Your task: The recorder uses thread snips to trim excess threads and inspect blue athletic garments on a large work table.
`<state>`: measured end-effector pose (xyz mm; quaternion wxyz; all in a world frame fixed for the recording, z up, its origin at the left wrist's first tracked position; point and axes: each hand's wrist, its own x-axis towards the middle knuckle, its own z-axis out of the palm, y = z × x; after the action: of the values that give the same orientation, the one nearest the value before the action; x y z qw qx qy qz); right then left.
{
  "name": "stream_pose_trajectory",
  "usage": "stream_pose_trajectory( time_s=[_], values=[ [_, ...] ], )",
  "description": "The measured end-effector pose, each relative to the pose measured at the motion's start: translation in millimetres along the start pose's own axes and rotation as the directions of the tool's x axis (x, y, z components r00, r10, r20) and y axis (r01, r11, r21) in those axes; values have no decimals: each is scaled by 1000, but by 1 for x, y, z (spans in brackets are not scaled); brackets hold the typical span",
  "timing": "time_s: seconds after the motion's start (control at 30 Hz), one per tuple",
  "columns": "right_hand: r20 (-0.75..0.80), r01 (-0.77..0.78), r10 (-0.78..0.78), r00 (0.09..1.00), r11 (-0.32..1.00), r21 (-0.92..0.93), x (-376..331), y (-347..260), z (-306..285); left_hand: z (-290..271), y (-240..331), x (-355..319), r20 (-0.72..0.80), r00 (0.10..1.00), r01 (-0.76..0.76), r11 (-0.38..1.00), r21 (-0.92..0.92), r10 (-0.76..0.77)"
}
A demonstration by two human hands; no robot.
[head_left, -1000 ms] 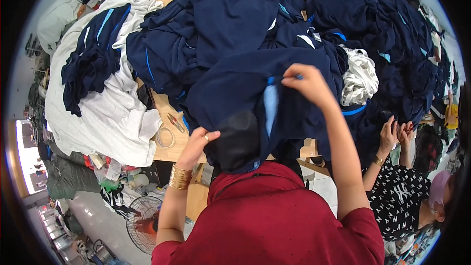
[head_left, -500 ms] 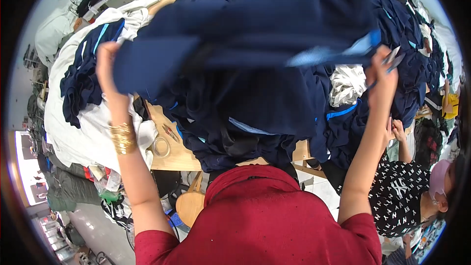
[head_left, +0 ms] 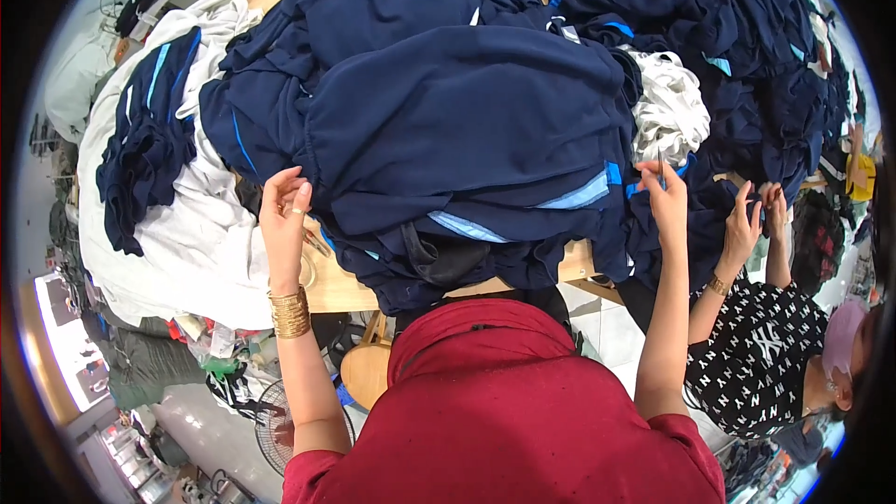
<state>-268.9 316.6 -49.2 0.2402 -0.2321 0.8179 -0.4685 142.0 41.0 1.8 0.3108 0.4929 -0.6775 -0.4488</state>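
Observation:
A navy garment [head_left: 467, 121] with light-blue stripes lies spread over a heap of similar navy clothes in front of me. My left hand [head_left: 285, 210], wearing a ring and gold bangles, is beside the heap's left side, its fingers apart and holding nothing I can see. At the garment's right edge, close to a bright-blue tab, my right hand [head_left: 665, 201] is closed around small thread snips [head_left: 661, 166]. Only a thin bit of the snips shows between the fingers. Just beyond that hand sits a bundle of white fabric strips [head_left: 672, 107].
White cloth [head_left: 224, 243] covers the table's left side, with another striped navy garment [head_left: 149, 140] on it. More navy clothes [head_left: 756, 56] pile up at the right. A co-worker's hands [head_left: 751, 219] work close to my right forearm. A wooden stool [head_left: 364, 373] and a fan [head_left: 280, 425] stand below.
The navy garment, raised and stretched between my hands before, now lies on the heap. Both hands have come down and nearer to me; my left has let go. The co-worker's hands have risen into fuller view.

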Motion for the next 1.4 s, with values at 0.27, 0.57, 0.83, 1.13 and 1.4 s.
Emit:
stream_pose_trajectory(
  time_s=[0.27, 0.57, 0.83, 1.13, 1.4],
  values=[
    [-123, -106, 108, 987, 994, 20, 6, -5, 13, 26, 5, 3, 23, 970, -230, 884, 408, 241],
    [-119, -63, 64, 991, 998, 17, 3, -2, 46, 50, 40, 2, -2, 906, -323, 694, 643, 423],
    [392, -124, -47, 919, 909, 397, -29, -96, 34, 122, 136, -2, 485, 657, -605, 787, -118, 577],
    [335, 311, -471, 816, 846, 432, -53, -171, 30, 143, 168, 30, 899, 263, -230, 928, -294, 350],
    [551, 312, -503, 666, 859, 407, -38, -185, 53, 116, 168, 3, 961, 275, 338, 937, -82, -15]
  ],
)
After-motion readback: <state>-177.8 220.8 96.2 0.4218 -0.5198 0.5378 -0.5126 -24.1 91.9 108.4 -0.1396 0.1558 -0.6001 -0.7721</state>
